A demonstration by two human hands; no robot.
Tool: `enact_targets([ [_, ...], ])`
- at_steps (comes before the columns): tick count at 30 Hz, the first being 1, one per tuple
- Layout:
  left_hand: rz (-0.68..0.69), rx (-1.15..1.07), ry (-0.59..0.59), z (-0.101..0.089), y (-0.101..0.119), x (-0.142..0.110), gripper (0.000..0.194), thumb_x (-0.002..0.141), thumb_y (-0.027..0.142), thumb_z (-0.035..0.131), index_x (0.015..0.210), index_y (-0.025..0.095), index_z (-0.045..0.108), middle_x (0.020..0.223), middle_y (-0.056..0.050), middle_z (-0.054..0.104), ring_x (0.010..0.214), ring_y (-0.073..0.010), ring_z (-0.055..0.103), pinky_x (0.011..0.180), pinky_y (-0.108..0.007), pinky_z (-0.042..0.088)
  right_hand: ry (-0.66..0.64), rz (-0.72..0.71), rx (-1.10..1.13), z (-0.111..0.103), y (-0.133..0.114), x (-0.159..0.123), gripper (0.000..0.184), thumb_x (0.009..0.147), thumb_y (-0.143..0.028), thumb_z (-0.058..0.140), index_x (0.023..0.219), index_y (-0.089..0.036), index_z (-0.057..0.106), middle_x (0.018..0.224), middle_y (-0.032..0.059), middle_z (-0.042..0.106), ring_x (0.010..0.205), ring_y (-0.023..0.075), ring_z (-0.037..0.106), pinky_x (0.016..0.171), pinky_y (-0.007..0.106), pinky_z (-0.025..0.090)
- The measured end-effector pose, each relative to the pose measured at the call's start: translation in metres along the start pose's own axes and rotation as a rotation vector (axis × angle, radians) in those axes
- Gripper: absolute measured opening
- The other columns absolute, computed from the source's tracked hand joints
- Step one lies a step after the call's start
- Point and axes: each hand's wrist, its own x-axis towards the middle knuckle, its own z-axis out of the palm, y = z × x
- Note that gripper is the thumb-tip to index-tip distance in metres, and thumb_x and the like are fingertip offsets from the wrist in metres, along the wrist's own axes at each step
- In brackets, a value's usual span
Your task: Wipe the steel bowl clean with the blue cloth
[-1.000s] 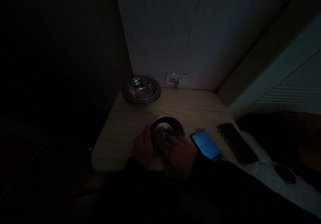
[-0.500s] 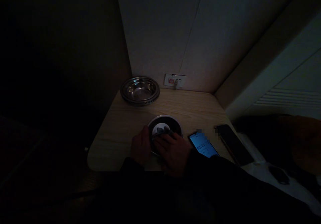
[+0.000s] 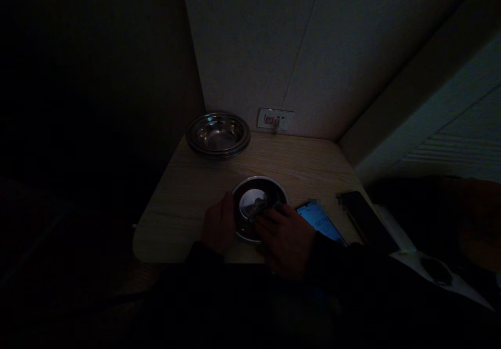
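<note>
A shiny steel bowl [image 3: 250,195] sits near the front edge of a light wooden table [image 3: 301,166] in a dim room. My left hand [image 3: 219,226] grips the bowl's left rim, fingers curled round it. My right hand [image 3: 284,237] is closed on a small grey cloth [image 3: 261,209] and presses it inside the bowl on its right side. Dark sleeves cover both my arms.
A stack of steel bowls [image 3: 218,134] stands at the table's back left. A wall socket [image 3: 275,119] is behind it. A lit phone [image 3: 319,221] lies right of my hand, a dark phone [image 3: 366,219] further right. White bedding [image 3: 422,265] lies at the right.
My right hand with the cloth has shifted a little to the right inside the bowl. The left hand keeps its hold on the rim. The view has moved slightly.
</note>
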Motion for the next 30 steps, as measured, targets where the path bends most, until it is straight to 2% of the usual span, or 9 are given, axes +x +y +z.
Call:
enact_targets([
  [7,-0.082,0.025,0.065,0.000,-0.001,0.002,0.047,0.087,0.045,0.025,0.063,0.019,0.055,0.059,-0.005,0.063,0.057,-0.0172,0.058,0.053,-0.026,0.041,0.098,0.010,0.136,0.006,-0.007,0.014,0.064,0.073,-0.035,0.050,0.129,-0.006,0.039,0.131,0.0149,0.047,0.119,0.0288,0.036,0.093,0.045,0.029],
  [10,-0.065,0.028,0.050,0.000,0.000,0.002,0.048,0.087,0.046,0.025,0.060,0.019,0.054,0.058,-0.005,0.062,0.055,-0.0163,0.056,0.052,-0.026,0.039,0.041,-0.029,0.088,0.001,-0.002,0.006,0.055,0.074,-0.033,0.051,0.123,-0.008,0.046,0.122,0.0141,0.055,0.111,0.0281,0.043,0.090,0.045,0.030],
  [15,-0.080,0.031,0.022,0.001,0.002,0.001,0.048,0.087,0.047,0.026,0.064,0.019,0.056,0.060,-0.005,0.062,0.057,-0.0164,0.055,0.053,-0.026,0.038,-0.037,-0.002,-0.101,-0.008,0.009,-0.007,0.024,0.081,-0.017,0.046,0.099,-0.011,0.060,0.093,0.0130,0.065,0.095,0.0265,0.050,0.086,0.045,0.032],
  [18,-0.114,0.031,0.033,0.001,0.002,0.001,0.052,0.087,0.050,0.025,0.060,0.018,0.055,0.057,-0.005,0.061,0.056,-0.0164,0.054,0.051,-0.026,0.038,-0.018,-0.007,-0.042,-0.004,0.003,0.002,0.025,0.083,-0.015,0.041,0.102,-0.011,0.059,0.099,0.0128,0.064,0.098,0.0254,0.050,0.082,0.041,0.036],
  [21,-0.106,0.026,0.060,-0.001,0.001,0.002,0.052,0.087,0.050,0.024,0.060,0.018,0.055,0.057,-0.005,0.061,0.055,-0.0162,0.054,0.052,-0.026,0.038,0.045,0.001,0.094,0.004,-0.007,0.014,0.037,0.076,-0.024,0.052,0.111,-0.012,0.053,0.112,0.0103,0.060,0.104,0.0248,0.046,0.081,0.037,0.038],
  [24,-0.099,0.061,0.077,-0.002,0.000,0.002,0.049,0.087,0.046,0.024,0.063,0.018,0.055,0.061,-0.005,0.062,0.057,-0.0165,0.055,0.055,-0.027,0.039,0.093,0.013,0.158,0.006,-0.009,0.016,0.046,0.072,-0.027,0.058,0.114,-0.010,0.051,0.112,0.0095,0.060,0.105,0.0250,0.046,0.083,0.037,0.038],
  [26,-0.103,0.066,0.076,-0.001,0.000,0.002,0.049,0.087,0.047,0.024,0.062,0.019,0.054,0.062,-0.006,0.061,0.058,-0.0167,0.055,0.056,-0.027,0.039,0.076,-0.006,0.081,0.006,-0.005,0.011,0.041,0.076,-0.024,0.056,0.113,-0.009,0.052,0.109,0.0103,0.061,0.103,0.0257,0.048,0.083,0.040,0.038],
  [28,-0.094,0.043,0.053,-0.001,0.001,0.002,0.050,0.087,0.050,0.024,0.061,0.019,0.054,0.060,-0.005,0.061,0.058,-0.0170,0.054,0.055,-0.027,0.039,0.052,-0.033,-0.034,0.005,0.002,0.003,0.028,0.083,-0.017,0.049,0.110,-0.010,0.055,0.105,0.0106,0.064,0.099,0.0254,0.050,0.081,0.041,0.038],
  [30,-0.078,0.016,0.022,0.000,0.001,0.004,0.051,0.086,0.051,0.025,0.060,0.019,0.055,0.058,-0.005,0.061,0.057,-0.0173,0.055,0.055,-0.028,0.039,0.054,-0.051,-0.121,0.006,0.008,-0.003,0.024,0.088,-0.012,0.040,0.105,-0.010,0.058,0.099,0.0100,0.066,0.095,0.0244,0.052,0.077,0.040,0.039],
])
